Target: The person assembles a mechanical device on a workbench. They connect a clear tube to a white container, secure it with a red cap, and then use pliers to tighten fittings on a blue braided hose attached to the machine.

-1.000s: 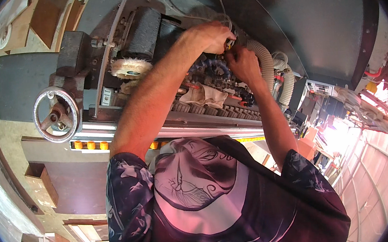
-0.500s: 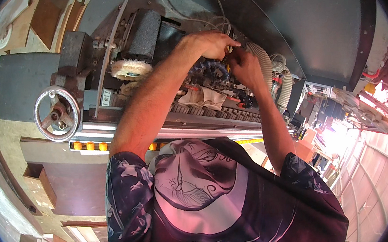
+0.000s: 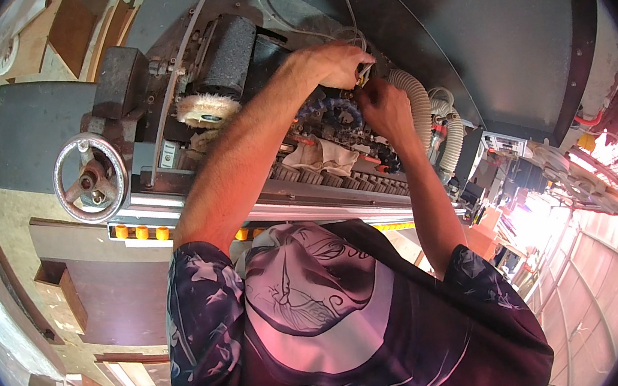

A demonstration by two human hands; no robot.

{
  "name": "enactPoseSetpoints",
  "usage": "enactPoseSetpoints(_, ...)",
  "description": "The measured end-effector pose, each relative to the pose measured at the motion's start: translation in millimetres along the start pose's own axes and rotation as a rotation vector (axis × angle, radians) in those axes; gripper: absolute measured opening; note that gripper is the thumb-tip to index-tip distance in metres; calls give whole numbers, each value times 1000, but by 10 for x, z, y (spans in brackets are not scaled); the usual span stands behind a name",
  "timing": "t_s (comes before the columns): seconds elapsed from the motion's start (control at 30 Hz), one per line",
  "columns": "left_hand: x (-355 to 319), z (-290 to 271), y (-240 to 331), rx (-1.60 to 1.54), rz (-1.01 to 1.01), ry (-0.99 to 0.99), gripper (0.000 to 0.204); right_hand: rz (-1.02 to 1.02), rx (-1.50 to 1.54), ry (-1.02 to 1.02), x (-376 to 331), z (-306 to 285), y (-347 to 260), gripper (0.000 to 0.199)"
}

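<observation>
Both of my arms reach into the opened body of a large grey machine. Bent inward, the fingers of my left hand (image 3: 339, 65) are closed at thin pale cables (image 3: 364, 74) and a small yellow part; what they grip is too small to make out. My right hand (image 3: 388, 111) is just below and to the right, its fingers closed in a pinch, fingertips in shadow. A coiled blue hose (image 3: 338, 107) curves beside the hands. Nearest my right hand on its other side is a ribbed pale duct hose (image 3: 412, 95).
A fluffy white buffing wheel (image 3: 208, 108) and a dark motor (image 3: 230, 54) sit left of my left forearm. Further left is a metal handwheel (image 3: 90, 178). A crumpled cloth (image 3: 322, 157) lies above the chain track (image 3: 345, 180). A big grey hood (image 3: 502, 22) stands open at upper right.
My left index finger, stretched out toward the right before, has drawn back and curled in. My right hand has shifted slightly left.
</observation>
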State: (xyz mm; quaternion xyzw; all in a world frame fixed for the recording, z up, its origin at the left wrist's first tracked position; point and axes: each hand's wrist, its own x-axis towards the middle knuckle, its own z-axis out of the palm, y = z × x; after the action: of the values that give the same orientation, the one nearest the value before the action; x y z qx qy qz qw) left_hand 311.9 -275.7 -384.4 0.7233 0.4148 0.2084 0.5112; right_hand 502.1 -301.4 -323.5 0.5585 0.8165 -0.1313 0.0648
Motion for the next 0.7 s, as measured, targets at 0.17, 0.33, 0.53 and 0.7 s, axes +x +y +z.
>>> enactPoseSetpoints(0.17,-13,2,41,28,-37,37,82,-43,-93,-47,107,88,141,27)
enactPoseSetpoints(0.33,57,91,-9,70,-11,28,83,-49,-96,-75,112,139,184,26)
enactPoseSetpoints(0.53,90,127,-96,-6,35,29,74,108,45,-158,122,-92,141,30)
enactPoseSetpoints(0.7,67,124,-26,13,18,-18,88,2,-101,-192,89,-7,91,29)
